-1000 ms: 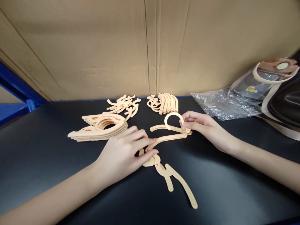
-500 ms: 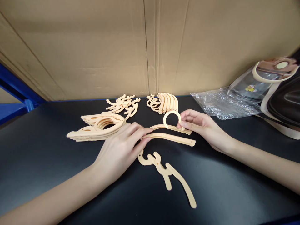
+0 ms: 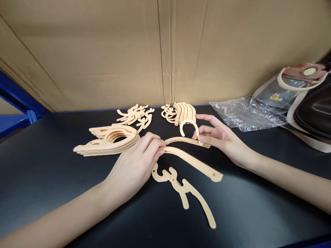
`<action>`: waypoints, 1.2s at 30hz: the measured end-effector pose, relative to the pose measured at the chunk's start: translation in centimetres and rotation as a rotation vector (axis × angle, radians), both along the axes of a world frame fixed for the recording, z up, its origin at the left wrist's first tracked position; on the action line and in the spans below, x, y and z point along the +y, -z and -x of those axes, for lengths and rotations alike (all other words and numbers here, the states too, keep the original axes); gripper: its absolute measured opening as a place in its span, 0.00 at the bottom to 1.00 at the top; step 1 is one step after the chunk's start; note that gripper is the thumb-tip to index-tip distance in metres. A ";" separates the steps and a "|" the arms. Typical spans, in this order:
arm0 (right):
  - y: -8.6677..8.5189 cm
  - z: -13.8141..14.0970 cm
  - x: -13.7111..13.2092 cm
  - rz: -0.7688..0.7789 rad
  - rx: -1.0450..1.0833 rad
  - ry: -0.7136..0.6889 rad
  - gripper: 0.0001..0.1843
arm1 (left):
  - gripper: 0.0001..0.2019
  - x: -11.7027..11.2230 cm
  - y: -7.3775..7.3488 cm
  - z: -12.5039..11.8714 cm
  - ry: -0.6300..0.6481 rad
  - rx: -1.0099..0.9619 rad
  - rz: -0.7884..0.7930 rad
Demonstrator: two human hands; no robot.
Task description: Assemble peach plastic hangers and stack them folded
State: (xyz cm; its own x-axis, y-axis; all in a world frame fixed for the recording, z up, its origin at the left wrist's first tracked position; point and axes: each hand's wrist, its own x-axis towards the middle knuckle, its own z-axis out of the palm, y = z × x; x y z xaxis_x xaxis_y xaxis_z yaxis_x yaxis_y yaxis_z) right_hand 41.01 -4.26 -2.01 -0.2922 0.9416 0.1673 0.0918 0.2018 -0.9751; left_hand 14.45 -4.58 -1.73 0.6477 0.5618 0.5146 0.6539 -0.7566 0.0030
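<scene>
My left hand (image 3: 142, 156) pinches one end of a beige curved hanger arm (image 3: 192, 161), whose free end with a hole points right and toward me. Between thumb and fingers of my right hand (image 3: 216, 136) is a beige hanger hook (image 3: 188, 122), its curve upright and opening to the lower left. The hook's lower end is at the right end of a second hanger arm (image 3: 181, 139) lying behind the first; whether the two are joined I cannot tell. In front of my hands lie small flat curved pieces (image 3: 178, 184), partly overlapping.
Stacked beige hanger pieces (image 3: 103, 147) lie on the left of the black table (image 3: 46, 193). Behind are a pile of curved pieces (image 3: 136, 113), loose hooks (image 3: 168, 115) and a row of arms (image 3: 184, 112). Clear plastic wrap (image 3: 243, 112), a bottle (image 3: 287, 91) and a black bag (image 3: 314, 110) stand right.
The hanger arm in my left hand has swung its free end toward me and turned its broad side up. My right hand has lowered the hook slightly onto the rear arm, index finger lifted.
</scene>
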 end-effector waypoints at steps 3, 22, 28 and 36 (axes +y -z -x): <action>0.0 0.0 0.0 -0.015 0.008 -0.014 0.25 | 0.09 0.0 -0.1 0.2 0.043 -0.093 0.171; 0.0 -0.1 -0.4 -0.081 -0.103 -0.045 0.07 | 0.17 -0.8 -1.7 -0.4 -0.004 -0.694 0.989; -0.6 0.4 -0.9 -0.059 -0.045 -0.090 0.09 | 0.14 -1.3 -1.5 -0.7 0.033 -0.734 0.945; -0.2 1.3 -1.6 0.119 0.044 -0.255 0.12 | 0.11 -1.8 -1.3 -0.2 0.096 -0.387 0.542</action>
